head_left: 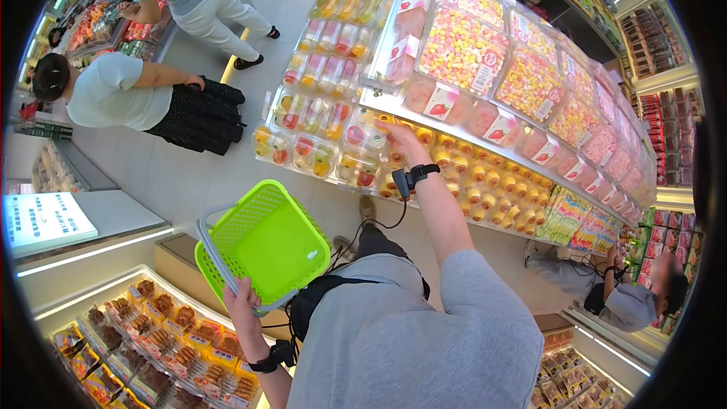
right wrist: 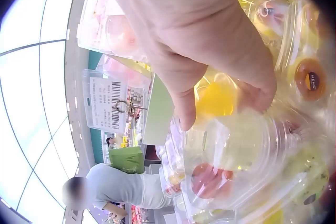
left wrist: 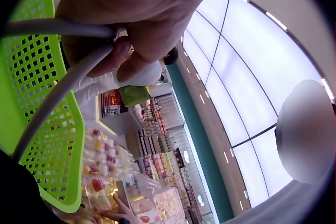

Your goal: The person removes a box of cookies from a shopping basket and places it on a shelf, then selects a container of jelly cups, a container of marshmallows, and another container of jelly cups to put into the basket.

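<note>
My left hand [head_left: 242, 304] grips the grey handles [left wrist: 63, 87] of a bright green plastic basket [head_left: 282, 251], which hangs tilted beside me with no goods showing in it. The left wrist view has the fingers curled round both handle bars. My right hand [head_left: 403, 142] reaches into the display of clear plastic packs of fruit jelly cups. Up close, thumb and fingers [right wrist: 256, 97] stand apart on either side of yellow jelly [right wrist: 214, 98] under clear plastic. A clear cup [right wrist: 236, 142] with a red piece inside lies just below the fingertips, which are partly hidden behind plastic.
Small yellow pudding cups [head_left: 485, 174] fill the lower shelf. Above them slope trays of pastel sweets [head_left: 466, 42] behind a ledge. Packaged snacks [head_left: 182, 326] stand at lower left. Two shoppers, one in a black skirt [head_left: 204, 117], stand at the left aisle.
</note>
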`<act>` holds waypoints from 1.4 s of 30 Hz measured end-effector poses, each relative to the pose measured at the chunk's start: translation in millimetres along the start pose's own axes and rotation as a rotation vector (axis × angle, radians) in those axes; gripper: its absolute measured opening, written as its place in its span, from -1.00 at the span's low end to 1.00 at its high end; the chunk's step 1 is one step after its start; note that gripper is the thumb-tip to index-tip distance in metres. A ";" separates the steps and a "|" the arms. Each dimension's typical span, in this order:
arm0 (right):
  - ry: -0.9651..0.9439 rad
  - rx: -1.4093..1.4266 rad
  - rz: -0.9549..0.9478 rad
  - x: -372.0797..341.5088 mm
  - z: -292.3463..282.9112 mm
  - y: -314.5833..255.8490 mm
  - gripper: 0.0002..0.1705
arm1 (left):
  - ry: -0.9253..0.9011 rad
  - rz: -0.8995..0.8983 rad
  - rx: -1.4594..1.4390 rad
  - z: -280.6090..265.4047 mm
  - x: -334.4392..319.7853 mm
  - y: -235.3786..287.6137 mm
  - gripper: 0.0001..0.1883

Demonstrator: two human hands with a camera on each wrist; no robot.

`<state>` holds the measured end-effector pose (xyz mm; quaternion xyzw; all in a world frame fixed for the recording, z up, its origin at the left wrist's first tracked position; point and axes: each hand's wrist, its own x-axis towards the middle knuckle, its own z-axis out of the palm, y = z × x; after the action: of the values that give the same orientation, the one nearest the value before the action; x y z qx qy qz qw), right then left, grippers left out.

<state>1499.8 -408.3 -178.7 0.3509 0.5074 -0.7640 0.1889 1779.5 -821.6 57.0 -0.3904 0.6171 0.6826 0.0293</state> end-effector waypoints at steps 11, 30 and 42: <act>0.478 -0.487 -0.307 -6.6 7.9 22.7 -0.24 | -0.016 0.004 -0.029 0.3 1.4 1.7 -0.84; 0.355 -0.432 -0.612 -103.8 -5.5 70.2 -0.64 | -0.119 0.078 -0.104 -37.3 -24.6 -12.0 -0.78; -0.075 -0.660 -0.688 -284.3 49.4 154.2 -0.76 | -0.347 0.102 0.096 -56.4 -35.8 -72.6 -0.73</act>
<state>1776.2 -536.1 -59.0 0.0562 0.8026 -0.5922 0.0447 1870.2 -837.4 21.7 -0.2331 0.6537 0.7101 0.1189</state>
